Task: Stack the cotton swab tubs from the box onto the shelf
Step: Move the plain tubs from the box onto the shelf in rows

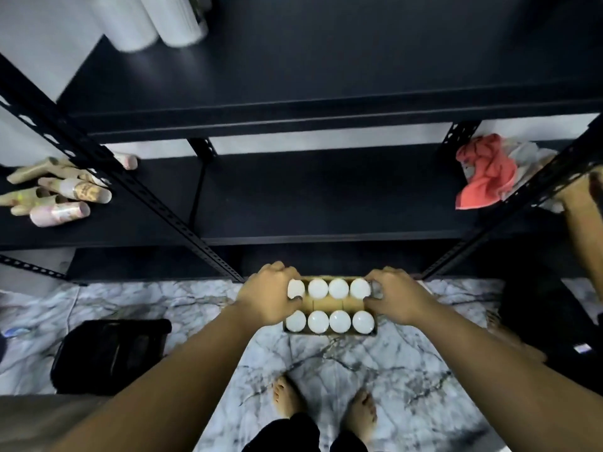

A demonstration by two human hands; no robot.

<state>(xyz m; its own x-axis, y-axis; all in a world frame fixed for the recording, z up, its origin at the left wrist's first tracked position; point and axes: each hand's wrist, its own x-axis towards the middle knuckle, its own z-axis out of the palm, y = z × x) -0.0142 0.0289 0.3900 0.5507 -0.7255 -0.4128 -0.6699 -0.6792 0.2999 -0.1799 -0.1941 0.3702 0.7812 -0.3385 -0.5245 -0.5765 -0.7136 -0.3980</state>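
Both forearms reach forward over the marble-patterned floor point(375, 363) and two bare feet point(287, 399). Left hand point(264, 296) has its fingers curled round the left end of the cardboard box point(329, 305), touching the far-left white-lidded tub point(296, 288); right hand point(396, 296) grips the right end likewise. Eight tubs sit in two rows inside. Box lies just before the black shelf point(326, 194), which carries cardboard tubes point(58, 194) and red cloth point(486, 171).
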